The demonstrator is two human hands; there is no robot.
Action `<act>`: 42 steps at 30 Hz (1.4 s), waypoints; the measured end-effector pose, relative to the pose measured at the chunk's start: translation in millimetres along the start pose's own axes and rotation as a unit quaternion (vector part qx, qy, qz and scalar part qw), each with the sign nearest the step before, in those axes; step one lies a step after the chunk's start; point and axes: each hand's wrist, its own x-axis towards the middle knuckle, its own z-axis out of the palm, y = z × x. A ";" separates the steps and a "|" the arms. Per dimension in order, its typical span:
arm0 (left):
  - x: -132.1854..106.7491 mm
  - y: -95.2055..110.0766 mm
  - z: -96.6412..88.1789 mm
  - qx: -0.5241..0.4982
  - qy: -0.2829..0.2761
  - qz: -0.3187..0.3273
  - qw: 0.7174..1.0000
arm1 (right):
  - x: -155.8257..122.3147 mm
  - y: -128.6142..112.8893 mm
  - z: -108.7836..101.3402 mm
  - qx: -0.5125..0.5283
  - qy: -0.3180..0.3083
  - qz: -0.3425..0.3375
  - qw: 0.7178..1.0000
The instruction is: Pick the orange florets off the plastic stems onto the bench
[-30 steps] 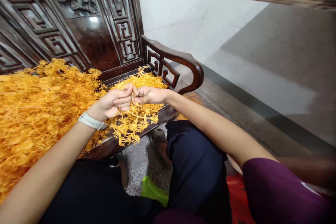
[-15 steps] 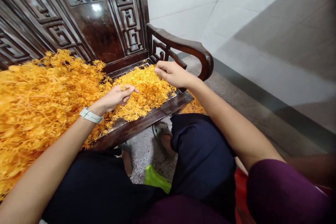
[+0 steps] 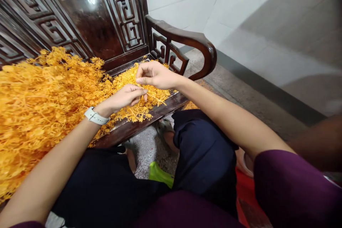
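My left hand [image 3: 128, 96], with a pale watch on its wrist, pinches what looks like a thin yellow plastic flower stem [image 3: 156, 96] between thumb and forefinger. Just above and to its right, my right hand [image 3: 153, 75] has thumb and fingertips pressed together. What sits in that pinch is too small to make out. Both hands hover close together over a small heap of yellow plastic sprigs [image 3: 136, 114] at the bench's right end. A far larger heap of branched yellow plastic sprigs [image 3: 48, 99] spreads to the left.
The dark wooden bench [image 3: 114, 138] has a carved back [image 3: 93, 25] and a curved armrest [image 3: 187, 34] on the right. More yellow pieces [image 3: 191, 105] lie on the floor beyond its front edge. Something bright green [image 3: 159, 174] is between my feet. A tiled wall [image 3: 181, 0] stands behind.
My right hand has moved left and slightly down from the heap's far right, and its fingertips now meet beside my left hand. My left hand has shifted slightly right.
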 end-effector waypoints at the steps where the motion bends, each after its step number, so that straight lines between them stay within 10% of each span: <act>1: -0.7 1.0 -0.4 -0.005 -0.010 0.004 1.000 | 0.6 2.2 0.6 0.037 0.016 0.005 0.999; 13: -23.4 23.8 -19.4 0.013 -0.199 0.042 0.979 | -0.4 -23.0 27.7 0.272 -0.110 0.030 0.955; 37: -23.0 9.5 -19.4 -0.190 -0.294 0.159 0.923 | 4.7 -38.3 46.1 0.396 -0.093 0.006 0.914; 42: -28.1 17.5 -15.1 -0.186 -0.223 0.161 0.943 | 5.2 -47.5 47.6 0.373 -0.021 0.044 0.926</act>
